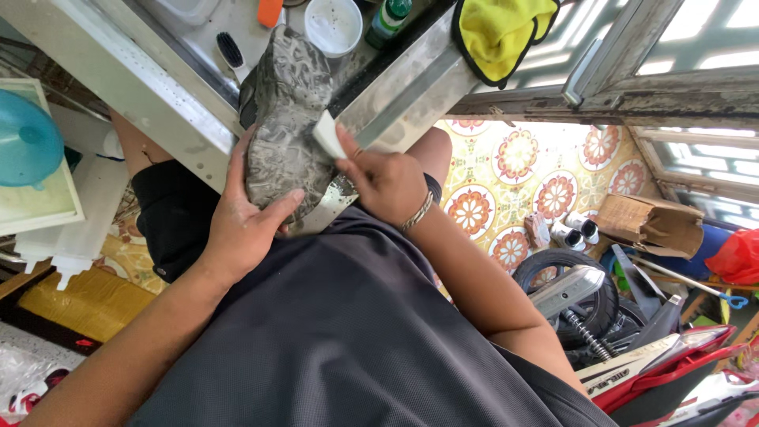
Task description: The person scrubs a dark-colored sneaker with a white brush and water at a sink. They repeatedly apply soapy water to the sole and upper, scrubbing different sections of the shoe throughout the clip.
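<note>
Head view: grey soapy shoe point(288, 119) lies at the sink edge point(158, 103), long axis running away from the body. Left hand point(245, 217) clamps its near end; right hand point(387, 182) pinches a white pad point(328, 134) against its right flank. Green-capped bottle point(389, 17) and white tub point(333, 25) stand beyond.

Both bare forearms reach forward from the torso. The left hand point(241, 217) is spread wide, palm inward, thumb stretched to the right and fingers point(237, 158) extended upward in a cupping hold. The right hand point(383, 180) is curled into a loose fist, thumb and fingers pinched together at the top. A thin bracelet point(419, 212) circles the right wrist.
</note>
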